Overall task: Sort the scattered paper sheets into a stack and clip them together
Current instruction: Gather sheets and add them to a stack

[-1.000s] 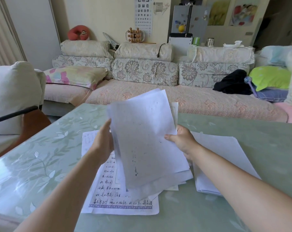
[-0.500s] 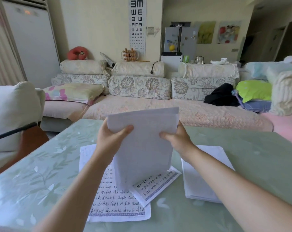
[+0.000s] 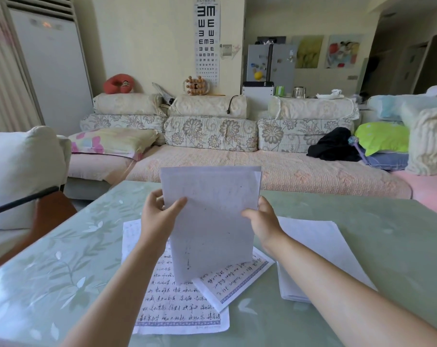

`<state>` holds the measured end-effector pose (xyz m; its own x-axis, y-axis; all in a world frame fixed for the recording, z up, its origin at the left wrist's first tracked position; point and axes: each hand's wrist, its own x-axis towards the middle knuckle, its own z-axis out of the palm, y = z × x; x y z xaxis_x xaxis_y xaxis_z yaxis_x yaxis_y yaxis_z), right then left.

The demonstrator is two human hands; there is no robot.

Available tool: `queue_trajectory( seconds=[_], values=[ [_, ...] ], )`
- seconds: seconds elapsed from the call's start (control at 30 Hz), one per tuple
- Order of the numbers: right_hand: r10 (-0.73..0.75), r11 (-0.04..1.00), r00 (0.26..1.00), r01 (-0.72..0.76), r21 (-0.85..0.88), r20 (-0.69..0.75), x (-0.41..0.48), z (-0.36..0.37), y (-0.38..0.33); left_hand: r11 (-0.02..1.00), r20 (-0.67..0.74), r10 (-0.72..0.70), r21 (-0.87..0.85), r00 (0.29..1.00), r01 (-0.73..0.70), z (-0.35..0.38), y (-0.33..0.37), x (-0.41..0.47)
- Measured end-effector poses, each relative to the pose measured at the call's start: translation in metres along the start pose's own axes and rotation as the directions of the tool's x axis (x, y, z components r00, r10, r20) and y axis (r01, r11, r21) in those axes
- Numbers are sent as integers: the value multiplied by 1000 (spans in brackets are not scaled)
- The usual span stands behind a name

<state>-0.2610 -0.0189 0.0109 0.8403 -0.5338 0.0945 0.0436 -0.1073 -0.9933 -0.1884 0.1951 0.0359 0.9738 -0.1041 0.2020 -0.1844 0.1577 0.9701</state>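
I hold a squared-up stack of white sheets (image 3: 212,221) upright, its lower edge resting on the papers on the table. My left hand (image 3: 159,216) grips the stack's left edge and my right hand (image 3: 261,219) grips its right edge. Under the stack lie a large handwritten sheet (image 3: 177,304) and a smaller handwritten sheet (image 3: 235,279) with a patterned border, set at an angle. A separate pile of white sheets (image 3: 320,249) lies flat to the right, partly hidden by my right forearm. No clip is in view.
The pale green glass-topped table (image 3: 57,269) has a leaf pattern. A long floral sofa (image 3: 212,136) with cushions runs behind it. A white cushioned chair (image 3: 19,169) stands at the left.
The loose, fanned sheets in my hands have been brought together into one even upright stack. The smaller bordered sheet now shows on the table. The view has lifted toward the sofa.
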Motion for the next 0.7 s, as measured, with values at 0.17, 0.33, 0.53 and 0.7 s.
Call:
queue_trajectory(
  seconds=[0.17,0.33,0.53,0.7],
  values=[
    [42,987,997,-30,-158,67,-1,6,15,990,49,-71,125,996,64,9,-10,-4],
    [17,971,996,3,-238,82,6,-11,2,985,48,-36,169,998,28,18,-3,4],
    [141,974,988,-150,-168,-64,16,-77,0,902,219,-368,321,903,289,63,-17,11],
    [214,944,951,-260,-204,-221,7,-145,31,856,344,-457,422,820,299,131,-54,-8]
  ],
)
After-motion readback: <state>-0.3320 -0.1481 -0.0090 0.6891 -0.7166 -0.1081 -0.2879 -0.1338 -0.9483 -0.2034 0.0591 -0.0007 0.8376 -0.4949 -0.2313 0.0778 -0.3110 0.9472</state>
